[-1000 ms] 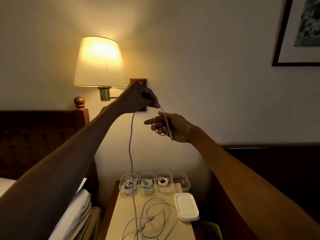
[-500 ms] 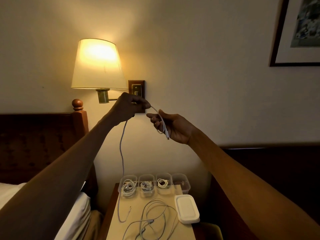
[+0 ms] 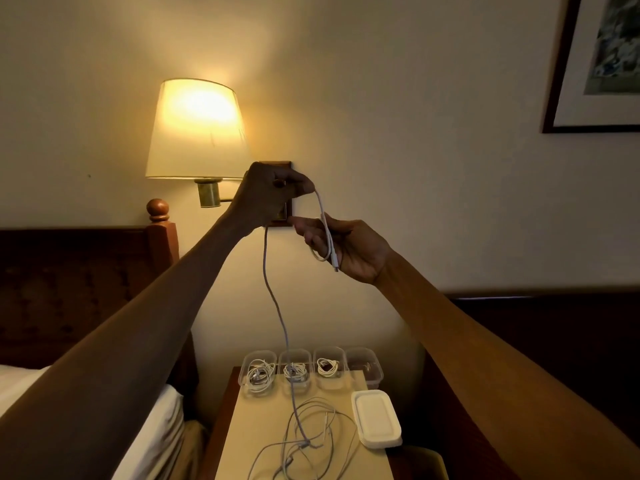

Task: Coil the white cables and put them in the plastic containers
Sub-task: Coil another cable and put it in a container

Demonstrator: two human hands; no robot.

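Observation:
I hold one white cable (image 3: pixel 273 306) up in front of the wall. My left hand (image 3: pixel 270 195) pinches it at the top. My right hand (image 3: pixel 343 247) holds a small loop of it, with the plug end hanging by my palm. The rest of the cable drops to the nightstand (image 3: pixel 249 441), where more loose white cables (image 3: pixel 311 441) lie tangled. Four clear plastic containers stand in a row at the back: the three on the left (image 3: pixel 258 375) (image 3: pixel 294 372) (image 3: pixel 329 367) each hold a coiled cable, and what is in the rightmost one (image 3: pixel 365 367) is not clear.
A stack of white lids (image 3: pixel 375 422) lies at the nightstand's right edge. A lit wall lamp (image 3: pixel 197 129) and a wooden switch plate (image 3: pixel 285 216) are behind my hands. A bed with white sheets (image 3: pixel 152 431) and a dark headboard is on the left, dark furniture on the right.
My left hand rose again and drew more cable through, and the hanging part swung back over the tangle. The loop in my right hand has grown a little.

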